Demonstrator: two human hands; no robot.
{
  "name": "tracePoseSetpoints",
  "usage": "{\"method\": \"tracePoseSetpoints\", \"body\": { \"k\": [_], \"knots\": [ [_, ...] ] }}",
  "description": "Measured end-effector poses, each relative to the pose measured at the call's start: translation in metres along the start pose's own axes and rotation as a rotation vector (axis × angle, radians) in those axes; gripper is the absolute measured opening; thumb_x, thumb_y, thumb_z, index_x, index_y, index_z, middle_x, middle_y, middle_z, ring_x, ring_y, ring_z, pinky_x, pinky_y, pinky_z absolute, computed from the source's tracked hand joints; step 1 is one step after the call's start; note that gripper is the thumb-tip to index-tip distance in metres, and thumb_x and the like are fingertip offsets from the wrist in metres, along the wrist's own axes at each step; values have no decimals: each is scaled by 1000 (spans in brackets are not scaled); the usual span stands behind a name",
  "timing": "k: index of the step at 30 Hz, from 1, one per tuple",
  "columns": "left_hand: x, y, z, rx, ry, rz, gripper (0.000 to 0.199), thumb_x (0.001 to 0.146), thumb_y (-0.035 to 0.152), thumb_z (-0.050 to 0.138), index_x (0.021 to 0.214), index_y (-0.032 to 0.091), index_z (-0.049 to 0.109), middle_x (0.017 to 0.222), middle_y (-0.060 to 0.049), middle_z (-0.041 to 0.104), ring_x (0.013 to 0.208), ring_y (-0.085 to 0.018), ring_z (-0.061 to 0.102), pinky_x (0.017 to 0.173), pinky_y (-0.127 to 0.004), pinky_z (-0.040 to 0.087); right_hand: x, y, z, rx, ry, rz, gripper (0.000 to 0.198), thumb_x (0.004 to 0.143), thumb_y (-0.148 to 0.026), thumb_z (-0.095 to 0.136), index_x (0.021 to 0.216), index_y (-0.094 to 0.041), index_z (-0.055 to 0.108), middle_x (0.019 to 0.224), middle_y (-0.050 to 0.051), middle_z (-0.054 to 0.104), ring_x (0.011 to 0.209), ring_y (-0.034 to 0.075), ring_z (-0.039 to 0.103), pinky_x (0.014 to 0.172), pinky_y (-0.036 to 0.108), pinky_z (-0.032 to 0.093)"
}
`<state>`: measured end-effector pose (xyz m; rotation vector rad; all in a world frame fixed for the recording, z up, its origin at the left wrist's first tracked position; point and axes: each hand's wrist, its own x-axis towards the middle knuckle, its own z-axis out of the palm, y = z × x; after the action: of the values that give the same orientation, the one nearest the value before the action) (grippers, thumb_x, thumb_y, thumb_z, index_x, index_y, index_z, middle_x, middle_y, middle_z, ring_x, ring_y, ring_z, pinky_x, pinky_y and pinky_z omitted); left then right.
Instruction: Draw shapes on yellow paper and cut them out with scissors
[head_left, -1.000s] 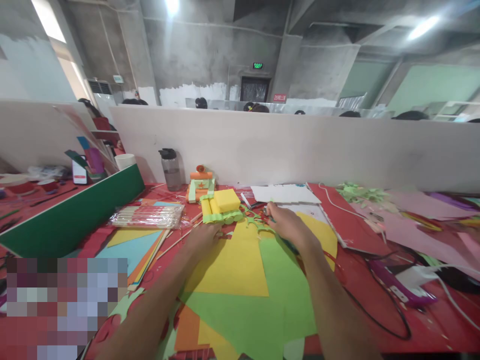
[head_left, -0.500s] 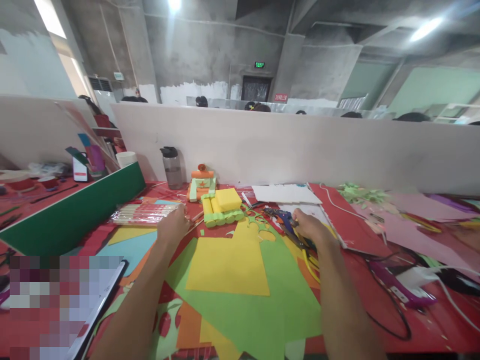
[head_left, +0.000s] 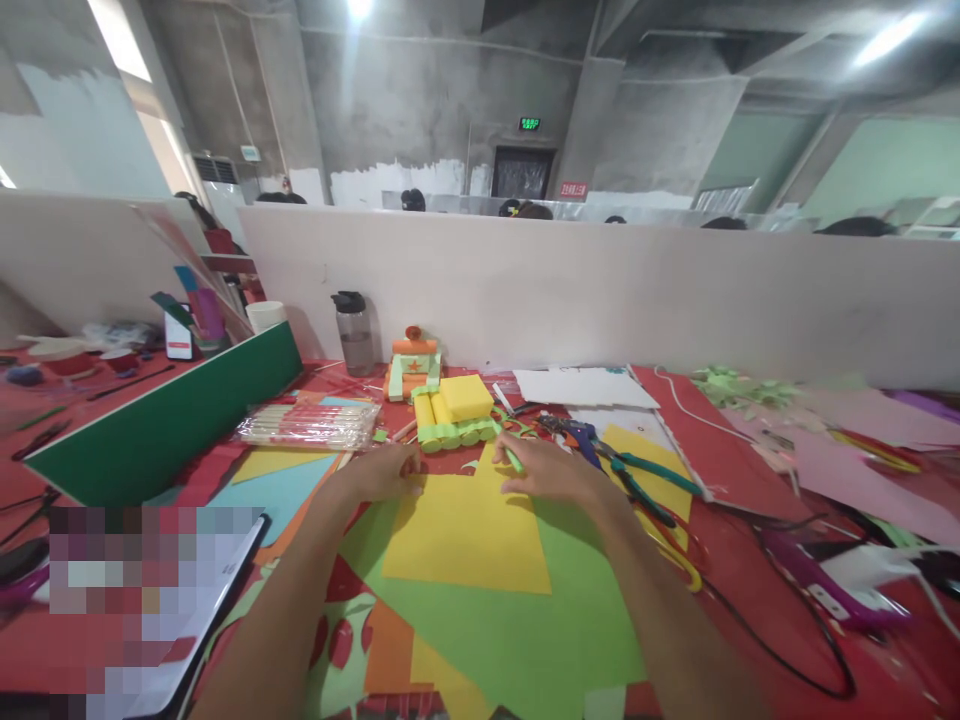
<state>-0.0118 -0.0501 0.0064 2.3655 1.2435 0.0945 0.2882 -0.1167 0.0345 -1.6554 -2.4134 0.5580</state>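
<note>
On the table a yellow paper sheet point(head_left: 469, 545) lies over a larger light green sheet point(head_left: 570, 620). My left hand point(head_left: 379, 472) is at the yellow sheet's top left corner with its fingers curled in; what they hold, if anything, is hidden. Opposite it, my right hand point(head_left: 551, 468) holds a slim green pen-like stick point(head_left: 514, 457) between its fingers above the sheet's top right part. Just beyond both hands sits a model of yellow paper rolls point(head_left: 454, 410) with green bands and a yellow block on top. An orange and green paper model point(head_left: 414, 365) stands behind it.
Right of my hands lie teal-handled pliers point(head_left: 645, 475) and a blue tool point(head_left: 581, 435). A packet of sticks point(head_left: 307, 425) is at left, below a green board point(head_left: 172, 420). A bottle point(head_left: 354, 335) stands by the white partition point(head_left: 570, 290). A purple power strip point(head_left: 825, 590) trails cables.
My right hand has left the tools at right and moved inward with the green stick. My left hand has moved right, from the stick packet to the yellow sheet. The view has shifted slightly.
</note>
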Motion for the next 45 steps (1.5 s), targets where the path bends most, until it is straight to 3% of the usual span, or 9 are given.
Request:
{"method": "tracePoseSetpoints", "body": {
  "k": [5,11,16,21,28,32,38,42,45],
  "knots": [
    [2,-2,5,-71,-18,2,17,75,32,66,88,21,63,97,-4,72,87,-23,66,67,-29,46,3,-3,7,38,-52,-27,36,73,-25,76,98,-24,51,94,-1,64,81,18,58,64,24,33],
    [3,-4,6,-75,-18,-2,35,73,35,67,105,22,61,105,-6,70,91,-25,66,73,-32,49,4,-6,10,46,-72,-10,32,74,-24,75,90,-24,48,86,-3,62,76,16,54,61,23,31],
    [2,-3,5,-50,-35,10,22,73,35,66,91,22,62,99,-6,70,91,-26,65,72,-34,48,4,-1,13,67,-44,-40,37,71,-26,78,94,-24,48,92,-2,60,81,17,55,64,23,33],
    [0,1,3,-80,-27,81,25,76,28,62,100,22,58,104,-5,67,91,-23,62,76,-32,48,5,0,15,35,-23,-53,39,70,-28,77,99,-24,51,97,0,60,86,19,55,68,25,36],
    [4,14,0,-229,155,106,25,80,33,62,101,20,60,106,-4,67,89,-20,62,76,-29,48,3,0,5,121,95,-83,15,85,-26,63,95,-23,53,95,1,66,84,19,60,76,28,40],
    [9,18,6,-122,143,24,17,81,34,62,88,20,66,91,-3,70,80,-21,64,68,-29,45,7,8,3,70,220,-85,3,90,-22,55,92,-22,53,90,1,66,82,19,60,74,26,41],
    [6,28,13,42,147,-101,19,83,38,61,81,21,69,83,-6,73,74,-23,65,59,-29,39,18,22,12,-143,329,-151,16,91,-14,48,95,-20,63,97,9,68,94,24,60,89,35,42],
    [5,30,15,87,164,-151,23,83,43,64,78,21,69,79,-6,72,71,-24,65,58,-29,37,13,7,12,136,449,-234,18,94,-22,52,107,-23,65,101,8,72,100,24,63,94,37,44],
    [8,29,17,78,158,-136,26,83,44,64,74,21,68,74,-5,70,68,-22,64,56,-29,35,15,-14,17,568,450,-219,29,100,-40,47,116,-22,64,77,4,73,74,20,66,74,32,51]
  ]
}}
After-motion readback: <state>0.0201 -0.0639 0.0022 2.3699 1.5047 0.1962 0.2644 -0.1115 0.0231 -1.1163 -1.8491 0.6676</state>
